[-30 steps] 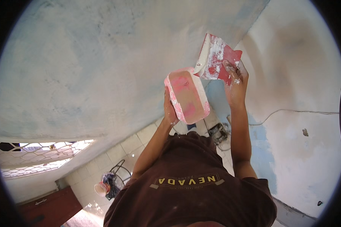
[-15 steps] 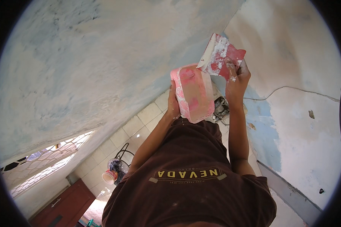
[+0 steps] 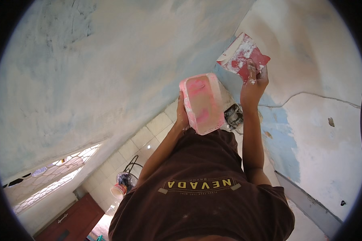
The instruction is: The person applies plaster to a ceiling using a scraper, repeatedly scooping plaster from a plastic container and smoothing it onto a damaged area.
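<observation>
In my left hand (image 3: 182,115) is a pink plastic tub (image 3: 186,94), gripped along its left side, with the fingers partly hidden behind it. A smooth beige paste lies inside the tub, and pink shows through in patches. My right hand (image 3: 253,86) pinches a wide red scraper (image 3: 256,58) by its notched end, thumb on top. White paste is smeared across the scraper's face, and its pale straight edge points up and left. The scraper is held above and to the right of the tub, apart from it, near the corner where two walls meet.
A patchy plastered wall (image 3: 120,72) rises on the left, another wall (image 3: 321,136) with a thin cable (image 3: 305,92) on the right. On the tiled floor (image 3: 142,134) stand a jar-like container (image 3: 120,188) and a dark bundle (image 3: 233,115). A brown door (image 3: 74,219) is at lower left.
The scraper has come away from the tub's rim, moving slightly up and to the right. The tub has shifted a little downward and to the left.
</observation>
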`<move>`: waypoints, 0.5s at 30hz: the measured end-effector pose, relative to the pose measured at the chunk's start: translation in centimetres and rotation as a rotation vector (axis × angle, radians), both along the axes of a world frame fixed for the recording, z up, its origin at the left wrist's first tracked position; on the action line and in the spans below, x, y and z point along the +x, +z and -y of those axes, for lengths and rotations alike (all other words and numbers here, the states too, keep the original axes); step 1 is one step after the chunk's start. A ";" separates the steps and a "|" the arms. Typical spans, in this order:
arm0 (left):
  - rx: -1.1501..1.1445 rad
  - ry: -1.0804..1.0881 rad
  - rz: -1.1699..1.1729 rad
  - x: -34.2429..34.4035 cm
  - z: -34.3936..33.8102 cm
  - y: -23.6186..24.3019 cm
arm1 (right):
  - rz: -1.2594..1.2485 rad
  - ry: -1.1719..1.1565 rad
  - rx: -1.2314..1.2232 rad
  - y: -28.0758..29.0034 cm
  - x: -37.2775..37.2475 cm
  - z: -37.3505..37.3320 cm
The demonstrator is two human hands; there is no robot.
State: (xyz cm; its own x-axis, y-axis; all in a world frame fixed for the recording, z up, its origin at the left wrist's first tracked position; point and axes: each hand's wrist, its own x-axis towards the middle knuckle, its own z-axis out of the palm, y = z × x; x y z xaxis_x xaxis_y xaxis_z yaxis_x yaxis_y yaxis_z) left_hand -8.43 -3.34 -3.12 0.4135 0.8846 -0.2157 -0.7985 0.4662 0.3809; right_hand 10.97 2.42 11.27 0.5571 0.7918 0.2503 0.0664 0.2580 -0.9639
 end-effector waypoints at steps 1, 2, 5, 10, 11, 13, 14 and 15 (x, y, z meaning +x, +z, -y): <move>-0.005 0.009 0.044 0.1 -0.1 0.2 | -0.081 0.013 0.011 0.2 0.4 -0.2; -0.024 0.019 0.044 -0.1 -0.5 0.0 | -0.166 0.022 0.041 -0.1 0.5 -0.7; -0.024 0.071 0.021 0.1 -0.6 0.1 | -0.377 0.045 0.071 -1.5 1.8 -2.7; 0.067 0.129 -0.021 0.3 -2.6 1.7 | 0.007 -0.036 0.327 7.1 4.3 -12.7; 0.077 0.146 -0.036 0.3 -2.7 2.3 | 0.101 -0.069 0.427 9.8 3.9 -15.1; 0.106 0.163 -0.006 0.7 -2.4 3.2 | 0.229 -0.247 0.698 14.9 3.7 -20.1; 0.112 0.183 0.010 0.8 -2.1 3.7 | 0.288 -0.281 0.678 17.6 2.4 -20.6; 0.162 0.175 -0.072 1.8 -2.7 4.3 | 0.376 -0.344 0.632 19.1 2.1 -21.6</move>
State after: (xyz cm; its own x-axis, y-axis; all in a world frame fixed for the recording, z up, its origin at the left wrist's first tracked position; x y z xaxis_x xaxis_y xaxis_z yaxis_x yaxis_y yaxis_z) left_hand -6.68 -0.62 1.21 0.2399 0.9667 -0.0887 -0.8296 0.2516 0.4984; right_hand 13.10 24.00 30.35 0.5331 0.2380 0.8119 0.5315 0.6524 -0.5402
